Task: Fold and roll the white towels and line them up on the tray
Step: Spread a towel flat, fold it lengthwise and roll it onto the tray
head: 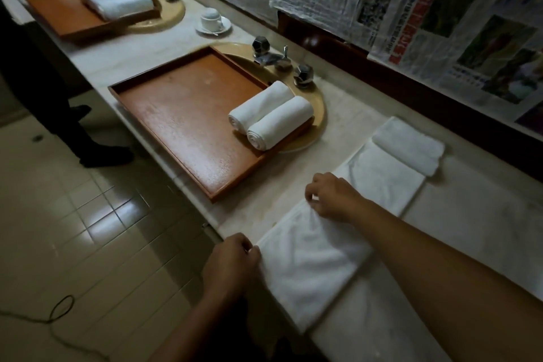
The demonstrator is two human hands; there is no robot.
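Note:
A folded white towel (pixel 311 258) lies flat on the marble counter in front of me. My left hand (pixel 230 263) pinches its near left corner at the counter's edge. My right hand (pixel 330 195) pinches its far left corner with curled fingers. A wooden tray (pixel 182 117) rests over the sink, with two rolled white towels (pixel 271 113) side by side at its right end. Behind the towel I hold, another flat white towel (pixel 385 176) lies on the counter, and a folded one (pixel 410 145) sits beyond it.
A chrome tap with two handles (pixel 279 62) stands behind the tray. Farther left are a cup on a saucer (pixel 213 20), a second tray (pixel 64 9) with folded towels, and another person working there. Newspapers cover the wall. A cable lies on the tiled floor.

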